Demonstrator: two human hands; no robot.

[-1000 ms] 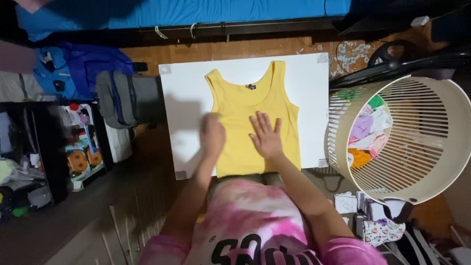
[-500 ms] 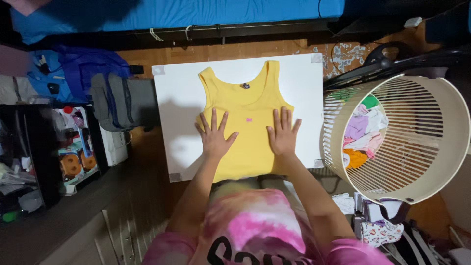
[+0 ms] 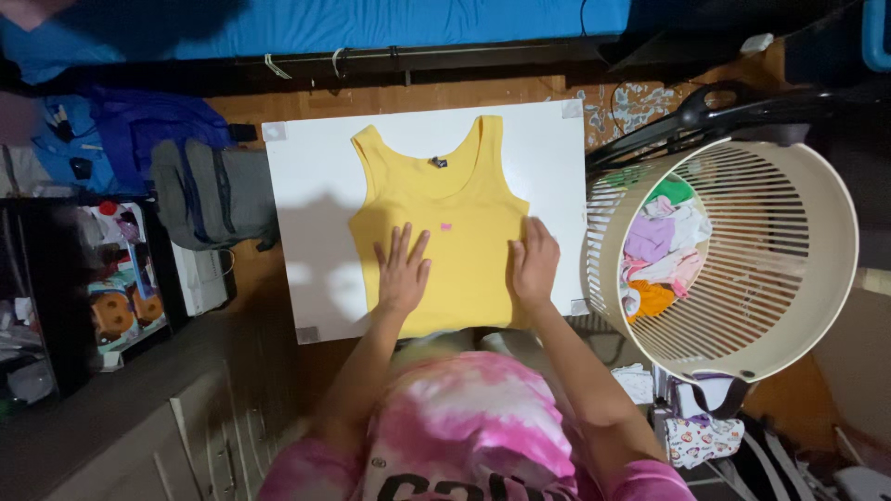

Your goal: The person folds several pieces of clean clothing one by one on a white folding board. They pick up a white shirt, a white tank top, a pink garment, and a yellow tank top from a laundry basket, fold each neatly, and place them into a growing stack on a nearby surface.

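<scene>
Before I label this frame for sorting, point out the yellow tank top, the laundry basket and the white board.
yellow tank top (image 3: pixel 436 199): head view, on the chest area below the neckline.
laundry basket (image 3: pixel 826 199): head view, on its cream slatted wall.
white board (image 3: pixel 311 218): head view, on the bare left part.

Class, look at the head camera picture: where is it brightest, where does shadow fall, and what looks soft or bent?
Head view: the white board and yellow tank top are brightest; shadow falls left of the left hand; room edges are dark; the pink shirt looks soft; the laundry basket bulges with wide-angle distortion.
</scene>
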